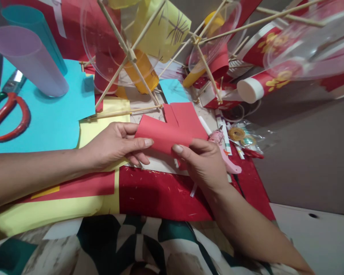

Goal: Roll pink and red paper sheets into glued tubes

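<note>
A piece of red paper point(167, 131) is held between both hands just above the table. My left hand point(114, 145) pinches its left edge, thumb on top. My right hand point(202, 160) grips its lower right part with the thumb pressed on the paper. A pink tool point(227, 158) lies just right of my right hand; whether the hand touches it I cannot tell.
A bamboo-stick frame point(132, 57) with clear plastic and yellow paper stands behind the hands. Red-and-green scissors point(5, 110) lie on blue paper point(51, 118) at the left, beside rolled purple point(31, 61) and teal sheets. Tape rolls in a bag point(242, 137) and red-white tubes point(260, 86) sit at the right.
</note>
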Available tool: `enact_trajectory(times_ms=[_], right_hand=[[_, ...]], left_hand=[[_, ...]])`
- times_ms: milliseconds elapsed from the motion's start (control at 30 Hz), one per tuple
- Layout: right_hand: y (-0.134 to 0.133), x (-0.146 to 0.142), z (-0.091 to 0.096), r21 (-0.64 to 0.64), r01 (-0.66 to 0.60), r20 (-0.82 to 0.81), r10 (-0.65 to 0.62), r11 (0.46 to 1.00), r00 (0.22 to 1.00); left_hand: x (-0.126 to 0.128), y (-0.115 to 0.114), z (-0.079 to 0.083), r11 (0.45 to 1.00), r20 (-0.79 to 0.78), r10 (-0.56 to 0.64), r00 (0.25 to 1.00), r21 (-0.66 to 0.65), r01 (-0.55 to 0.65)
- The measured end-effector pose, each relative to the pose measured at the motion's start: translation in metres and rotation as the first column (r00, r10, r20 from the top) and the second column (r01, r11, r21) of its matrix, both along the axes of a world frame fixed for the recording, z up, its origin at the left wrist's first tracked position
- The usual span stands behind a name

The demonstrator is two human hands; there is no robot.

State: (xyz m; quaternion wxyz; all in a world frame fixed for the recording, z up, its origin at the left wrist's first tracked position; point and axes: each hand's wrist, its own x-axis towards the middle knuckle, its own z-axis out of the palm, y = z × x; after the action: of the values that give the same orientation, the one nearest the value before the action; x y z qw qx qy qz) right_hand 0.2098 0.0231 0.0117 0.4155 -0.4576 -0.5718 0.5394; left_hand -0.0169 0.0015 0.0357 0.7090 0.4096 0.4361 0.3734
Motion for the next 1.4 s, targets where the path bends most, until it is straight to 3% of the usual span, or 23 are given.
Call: enact_trajectory(times_ms=[500, 1067, 1400], right_hand=[[-0.0037, -0.0017, 0.0018, -0.006, 0.020, 0.078, -0.019, 1.000, 0.997], [-0.0043, -0.0016, 0.0035, 0.005, 0.018, 0.069, -0.018, 1.000, 0.997], [-0.0025, -0.0026, 0.0021, -0.017, 0.012, 0.066, -0.011, 1.000, 0.998]], left_hand=[[0.0009, 0.0017, -0.0041, 0.998, 0.053, -0.016, 0.998, -0.065, 0.020], [-0.0013, 0.0024, -0.0052, 1.000, 0.007, 0.003, 1.000, -0.026, -0.003], [0.0012, 0.0004, 0.0036, 0.998, -0.099, 0.004, 0.995, 0.063, 0.002]])
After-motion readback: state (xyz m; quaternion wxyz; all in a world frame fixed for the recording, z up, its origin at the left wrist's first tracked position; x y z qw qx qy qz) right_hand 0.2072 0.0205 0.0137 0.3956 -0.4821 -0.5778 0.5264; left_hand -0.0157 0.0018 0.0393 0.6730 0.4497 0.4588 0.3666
